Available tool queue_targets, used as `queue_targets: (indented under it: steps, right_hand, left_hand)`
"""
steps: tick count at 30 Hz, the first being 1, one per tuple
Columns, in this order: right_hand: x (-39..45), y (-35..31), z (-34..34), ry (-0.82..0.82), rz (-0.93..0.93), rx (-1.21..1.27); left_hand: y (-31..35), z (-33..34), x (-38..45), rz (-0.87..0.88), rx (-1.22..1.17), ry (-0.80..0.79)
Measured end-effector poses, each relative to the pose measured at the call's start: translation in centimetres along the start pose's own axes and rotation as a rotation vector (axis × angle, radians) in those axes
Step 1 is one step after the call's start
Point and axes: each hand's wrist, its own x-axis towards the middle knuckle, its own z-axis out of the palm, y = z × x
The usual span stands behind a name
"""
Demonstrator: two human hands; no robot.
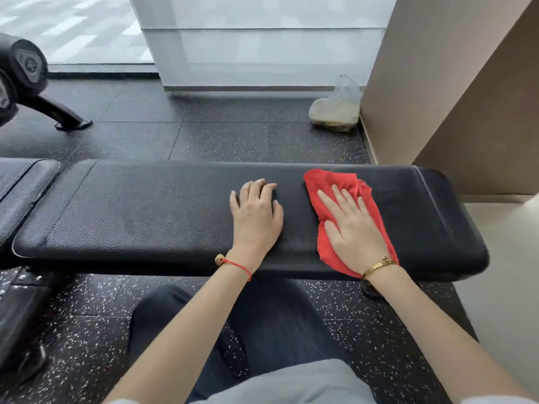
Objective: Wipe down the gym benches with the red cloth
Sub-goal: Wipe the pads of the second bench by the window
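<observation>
Flat and spread, the right hand (354, 228) presses palm-down on the red cloth (344, 199), its fingers straight and not curled round the fabric; the cloth lies rumpled on the right part of the black bench pad (145, 211), reaching from near the far edge to the near edge, where a corner hangs just over beside the wrist; a gold bangle (379, 265) circles that wrist. To the left of the cloth, apart from it, the left hand (256, 217) rests on the bare pad, fingers slightly bent at the tips and holding nothing; a red string bracelet (237, 266) sits on its wrist. Just left of the pad lies a second black cushion (26, 185), set at an angle; the speckled black floor (227, 135) spreads all around. Beyond the bench, a filled plastic bag (335, 107) sits on the floor against the beige wall (437, 83); a dark machine leg (58, 112) stands at far left; the person's dark trousers (277, 325) show below.
</observation>
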Motion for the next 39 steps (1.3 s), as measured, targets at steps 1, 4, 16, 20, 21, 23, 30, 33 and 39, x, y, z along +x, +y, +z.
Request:
queue_targets:
  steps: [1,4,16,20,21,23,30,33,39]
  right_hand:
    - [0.1,1.6,-0.4,0.007,0.066,-0.013]
    - [2.2,5.6,-1.8,0.013,0.277,-0.052]
    - [-2.9,8.2,-2.4,0.077,0.332,-0.069]
    - [1.0,12.5,-4.2,0.049,0.492,-0.106]
    - [1.9,13.1,-4.5,0.028,0.505,-0.101]
    - [2.8,13.6,-4.8,0.005,0.500,-0.085]
    - [-4.5,12.7,-3.9,0.058,0.374,-0.083]
    - [-3.9,12.4,-4.0,0.032,0.349,-0.095]
    - [1.7,9.0,-3.0,-0.007,0.191,-0.062]
  left_hand:
    - [0.4,0.2,0.0,0.012,-0.001,-0.005]
    - [1.6,0.9,0.2,0.033,-0.003,-0.026]
    - [1.7,1.9,0.2,0.038,0.008,0.026]
    - [2.0,1.8,0.1,0.037,0.024,0.024]
    - [2.0,1.7,0.1,0.037,0.027,0.023]
    - [2.0,1.7,0.1,0.040,0.035,0.027]
    - [1.8,2.0,0.3,0.034,0.041,0.052]
    - [1.9,2.1,0.3,0.037,0.054,0.060]
    - [1.9,1.8,0.3,0.023,0.025,0.055]
